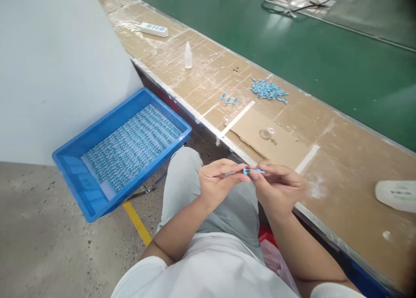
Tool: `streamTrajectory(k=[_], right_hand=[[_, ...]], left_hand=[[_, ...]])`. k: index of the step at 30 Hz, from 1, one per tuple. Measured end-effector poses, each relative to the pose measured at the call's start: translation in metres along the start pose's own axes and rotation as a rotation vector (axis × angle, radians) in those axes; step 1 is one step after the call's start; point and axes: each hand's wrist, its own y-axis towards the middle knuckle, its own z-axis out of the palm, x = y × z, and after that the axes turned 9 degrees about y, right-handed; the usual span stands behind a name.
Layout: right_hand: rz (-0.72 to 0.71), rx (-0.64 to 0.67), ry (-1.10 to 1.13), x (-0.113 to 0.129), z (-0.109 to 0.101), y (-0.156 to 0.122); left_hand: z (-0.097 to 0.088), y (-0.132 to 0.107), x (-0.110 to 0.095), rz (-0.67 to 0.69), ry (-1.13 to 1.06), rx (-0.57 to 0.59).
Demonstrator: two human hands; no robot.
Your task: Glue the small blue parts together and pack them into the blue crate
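My left hand [218, 179] and my right hand [280, 186] meet above my lap, just off the near edge of the cardboard-covered bench [341, 159]. Both pinch a small blue plastic part [254, 171] between their fingertips, the fingers of each hand closed on it. A heap of the same blue parts [268, 90] lies further out on the bench. Three loose blue parts [229, 99] sit to the left of the heap.
A blue tray [97, 131] holding rows of blue parts stands to my left, beside the bench. On the bench are a small white bottle [187, 55], a white power strip [154, 29] and a white object [396, 195] at right. A green conveyor belt [325, 55] runs behind.
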Motion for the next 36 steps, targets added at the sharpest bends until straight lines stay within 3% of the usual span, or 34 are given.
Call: streamTrajectory(k=[6,10,16,21,27,36], right_hand=[[0.116,-0.043,0.006,-0.006,0.011,-0.009],[0.111,0.018,0.015,-0.004,0.023,-0.011],[0.052,0.149,-0.025,-0.004,0.048,-0.009],[0.084,0.240,-0.014,0.003,0.070,-0.002],[0.102,0.281,0.024,0.012,0.082,0.000],[0.124,0.284,0.033,0.016,0.075,0.000]], left_hand=[[-0.020,-0.005,-0.011,0.087,0.087,0.007],[-0.034,-0.007,-0.019,0.101,0.124,0.005],[-0.053,-0.007,-0.030,0.076,0.067,-0.101],[-0.067,-0.005,-0.037,0.155,0.063,-0.131],[-0.071,-0.004,-0.042,0.205,0.076,-0.130],[-0.069,-0.007,-0.039,0.264,0.147,-0.122]])
